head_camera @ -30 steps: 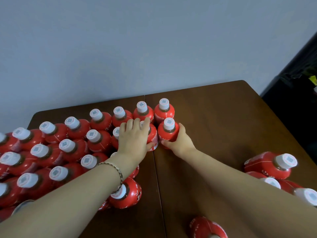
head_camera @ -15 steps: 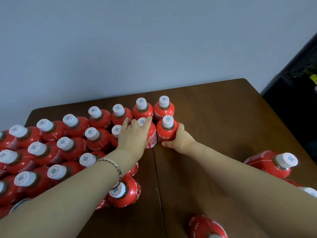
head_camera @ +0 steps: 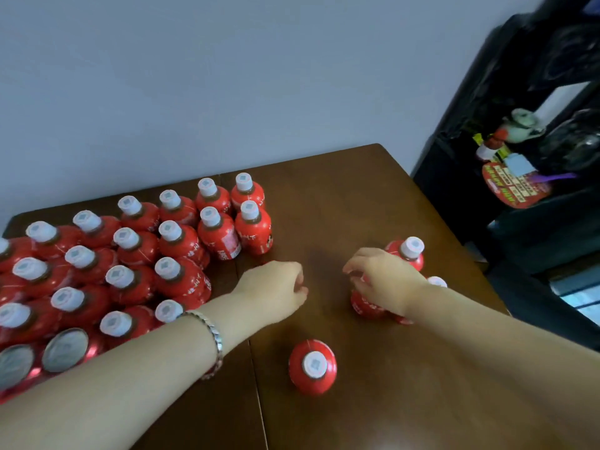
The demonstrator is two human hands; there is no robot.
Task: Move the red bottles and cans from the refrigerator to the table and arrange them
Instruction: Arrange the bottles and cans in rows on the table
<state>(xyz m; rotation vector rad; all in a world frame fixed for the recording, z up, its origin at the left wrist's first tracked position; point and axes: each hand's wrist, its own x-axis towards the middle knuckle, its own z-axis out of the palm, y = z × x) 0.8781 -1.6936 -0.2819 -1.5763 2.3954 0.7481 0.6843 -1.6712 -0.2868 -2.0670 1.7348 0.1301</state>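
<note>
The head view looks down on a brown table (head_camera: 341, 206) set against a pale wall (head_camera: 227, 76). On its left half stands a tight block of red bottles (head_camera: 181, 277), all upright with white caps, in rows that touch one another and reach back to the wall-side edge. At the near left corner of that block, two red cans (head_camera: 65, 349) show their silver tops, pressed against the nearest bottles. The left hand (head_camera: 272, 287) hovers over bare wood just right of the block, knuckles up, its fingers curled in together towards the palm with nothing visible in them; a small patch of red shows at its far edge, too little to identify. A beaded bracelet (head_camera: 214, 339) circles that wrist. The right hand (head_camera: 383, 280) is on the right half of the table, its fingers bent down over the top of the gripped bottle (head_camera: 367, 306), whose cap is hidden beneath the palm. Just behind it stands a back bottle (head_camera: 407, 254), and the white cap of a third bottle (head_camera: 436, 282) peeks out beside the wrist; all three sit close together, well apart from the block. A lone bottle (head_camera: 313, 368) stands upright near the front edge, between the two forearms. A dark shelf unit (head_camera: 454, 190) rises at the right, its contents blurred.
</note>
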